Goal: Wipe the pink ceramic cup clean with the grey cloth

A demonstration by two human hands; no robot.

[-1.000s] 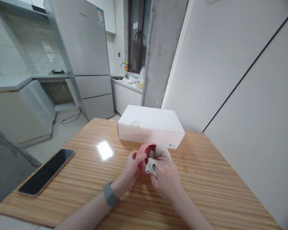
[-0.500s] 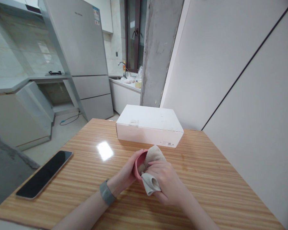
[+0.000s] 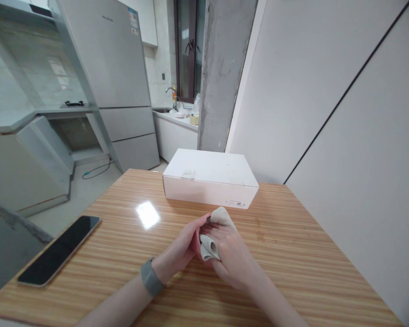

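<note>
Over the middle of the wooden table point(image 3: 293, 254), my left hand point(image 3: 180, 247) is closed around a small pink cup point(image 3: 194, 240), of which only a sliver shows between my hands. My right hand point(image 3: 230, 254) is closed on a beige cloth point(image 3: 213, 231) and presses it into and over the cup. Both hands touch each other just in front of a white box point(image 3: 209, 179). A grey band sits on my left wrist point(image 3: 152, 277).
A black phone point(image 3: 59, 250) lies face up near the table's left edge. The white box stands at the table's far side. A white wall runs along the right. Beyond are a fridge point(image 3: 122, 81), a concrete pillar point(image 3: 221, 72) and a kitchen counter with a sink.
The cup has turned in my left hand so that its pink inside, open to view before, is now almost hidden. The cloth and my right hand have shifted over it.
</note>
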